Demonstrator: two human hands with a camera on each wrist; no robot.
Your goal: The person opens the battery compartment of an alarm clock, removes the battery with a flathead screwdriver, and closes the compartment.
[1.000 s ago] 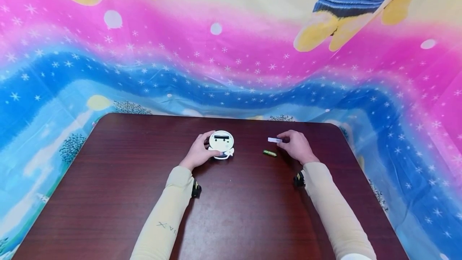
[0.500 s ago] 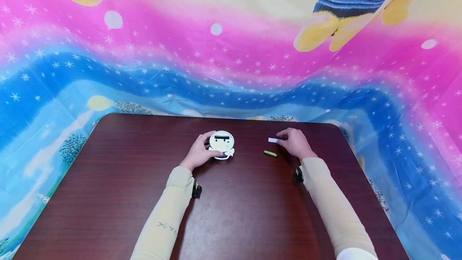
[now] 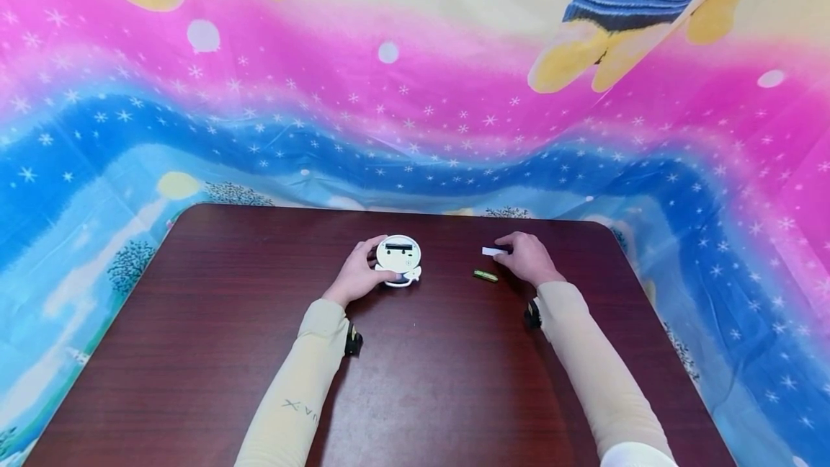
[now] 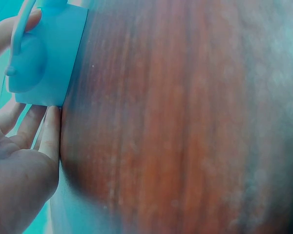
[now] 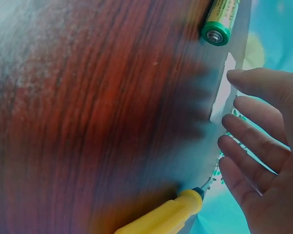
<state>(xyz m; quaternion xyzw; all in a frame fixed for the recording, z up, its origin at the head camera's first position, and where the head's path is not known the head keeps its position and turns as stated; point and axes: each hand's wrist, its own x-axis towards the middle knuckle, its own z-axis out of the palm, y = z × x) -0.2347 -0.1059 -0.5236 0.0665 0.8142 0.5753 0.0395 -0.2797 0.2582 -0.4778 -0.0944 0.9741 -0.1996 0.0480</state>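
On the left, my left hand (image 3: 358, 274) grips a white, round cartoon-shaped device (image 3: 398, 254) with a long black slot in its upper face. The thumb lies across its lower front and the fingers are behind its left side; the left wrist view shows its edge (image 4: 58, 58) close by. My right hand (image 3: 530, 259) is at a small flat white strip (image 3: 491, 251) lying on the table. In the right wrist view its thumb tip reaches the strip (image 5: 223, 92), fingers spread and loosely bent. A green battery (image 3: 485, 275) lies just nearer to me.
A yellow-handled screwdriver (image 5: 163, 214) lies beside the right hand in the right wrist view; in the head view the hand mostly hides it. The dark wooden table (image 3: 415, 380) ends at a colourful printed cloth (image 3: 389, 128) behind and at the sides.
My right hand and forearm have shifted slightly left, its fingertips lying further over the strip's right end. The left hand, device and battery have stayed put.
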